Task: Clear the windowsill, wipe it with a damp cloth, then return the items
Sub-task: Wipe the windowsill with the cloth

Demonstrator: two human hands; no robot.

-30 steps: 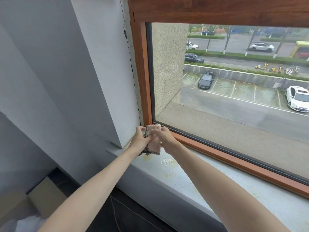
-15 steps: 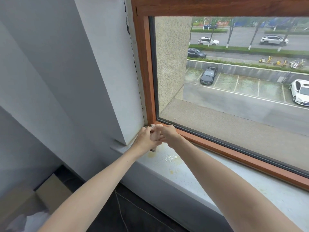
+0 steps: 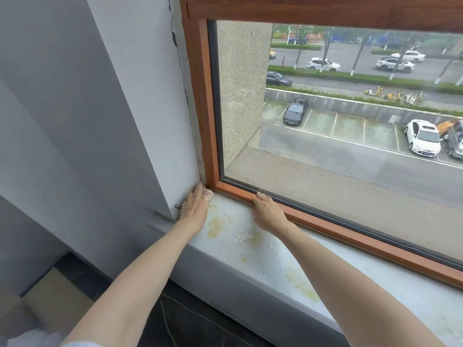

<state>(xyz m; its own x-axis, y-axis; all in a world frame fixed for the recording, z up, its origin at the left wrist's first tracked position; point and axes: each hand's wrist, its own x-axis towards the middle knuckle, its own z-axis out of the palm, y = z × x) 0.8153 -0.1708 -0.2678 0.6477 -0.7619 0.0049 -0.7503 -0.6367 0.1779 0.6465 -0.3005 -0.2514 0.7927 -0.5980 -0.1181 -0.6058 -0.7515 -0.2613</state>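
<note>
1. A small pinkish patterned cloth (image 3: pixel 208 195) is pressed onto the pale grey stone windowsill (image 3: pixel 275 261) in its far left corner, where the white side wall (image 3: pixel 150 121) meets the orange-brown wooden window frame (image 3: pixel 325 222).
2. The cloth is mostly covered by the left hand (image 3: pixel 194 209). Only a pink bulge beside the fingertips and a dark checked corner by the wall, at the thumb side, are seen.
3. These two visible parts lie on a line running from front-left to back-right, along the side wall and toward the frame. The cloth's true long axis cannot be told under the hand.
4. The left hand is laid palm-down with its fingers stretched toward the corner; the cloth is pressed flat rather than clutched.
5. The right hand (image 3: pixel 269 212) is set well apart from the cloth, to its right. Nothing is held in it; its loosely bent fingers (image 3: pixel 258 197) are rested on the lower rail of the frame.
6. The cloth is hemmed in by the wall on the left and by the frame at the back. Sill surface is left open toward the front edge and far along to the right.
7. Yellowish stains (image 3: pixel 216 226) and white crumbs (image 3: pixel 241 238) are seen on the sill between the two forearms.
8. Below the sill's front edge, a dark floor (image 3: pixel 190 321) is seen.
</note>
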